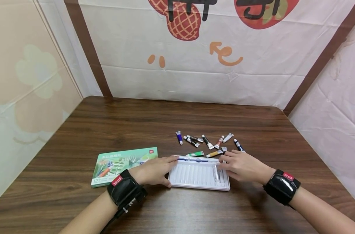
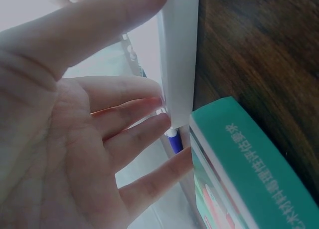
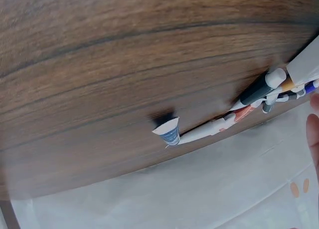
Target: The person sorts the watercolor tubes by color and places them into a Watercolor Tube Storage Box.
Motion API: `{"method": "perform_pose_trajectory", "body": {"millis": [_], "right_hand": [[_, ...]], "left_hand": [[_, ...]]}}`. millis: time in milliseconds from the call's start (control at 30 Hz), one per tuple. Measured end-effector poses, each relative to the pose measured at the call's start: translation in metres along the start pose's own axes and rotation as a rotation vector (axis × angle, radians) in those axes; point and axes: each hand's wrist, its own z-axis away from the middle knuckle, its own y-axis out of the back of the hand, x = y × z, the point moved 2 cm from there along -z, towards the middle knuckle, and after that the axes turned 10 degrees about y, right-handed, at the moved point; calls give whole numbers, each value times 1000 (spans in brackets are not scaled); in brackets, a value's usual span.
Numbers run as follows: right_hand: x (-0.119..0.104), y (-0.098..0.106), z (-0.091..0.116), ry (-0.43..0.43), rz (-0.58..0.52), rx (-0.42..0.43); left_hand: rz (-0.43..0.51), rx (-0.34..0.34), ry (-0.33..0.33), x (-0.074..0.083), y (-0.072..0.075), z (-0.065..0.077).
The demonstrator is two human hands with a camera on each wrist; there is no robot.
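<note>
A white plastic paint tray [image 1: 199, 175] with ridged slots lies on the table. My left hand [image 1: 157, 169] holds its left end, thumb at the near corner and fingers toward the far corner. In the left wrist view, those fingers reach along the tray's side wall [image 2: 179, 59]. A thin blue paintbrush [image 1: 193, 159] lies in the tray's far groove. Toward the right end is a slim clear-and-white piece [image 1: 216, 174]. My right hand [image 1: 243, 165] is bent over the tray's right end; its fingertips are partly hidden, and I cannot tell whether they pinch anything.
Several paint tubes lie beyond the tray, among them a green tube [image 1: 196, 153], an ochre tube [image 1: 214, 153] and a purple tube [image 1: 179, 137]. A dark blue tube [image 1: 239, 145] lies just beyond my right hand. A green paint box [image 1: 119, 161] lies at the left, partly behind my left hand.
</note>
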Motion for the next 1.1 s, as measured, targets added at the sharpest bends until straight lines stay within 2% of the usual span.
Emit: {"method": "perform_pose_trajectory", "body": {"millis": [200,333,467,567,833,1100], "right_hand": [[-1,-5,-3,-80,-107,76],[-1,-6,-6,-123,-120,63],[0,-3,-6,-104,-108,19],[1,-2,-4,-91,-111,16],[2,-3,1,-30,-117,55],[2,-3,1,53,-125,139]], "left_hand": [[2,-6,4,0,-1,-1],[7,-8,4,0,0,-1],[8,-7,0,0,0,0],[11,-2,-6,1,0,0],[-3,4,-6,-1,-1,0],[-2,-2,10,-1,-1,-1]]}}
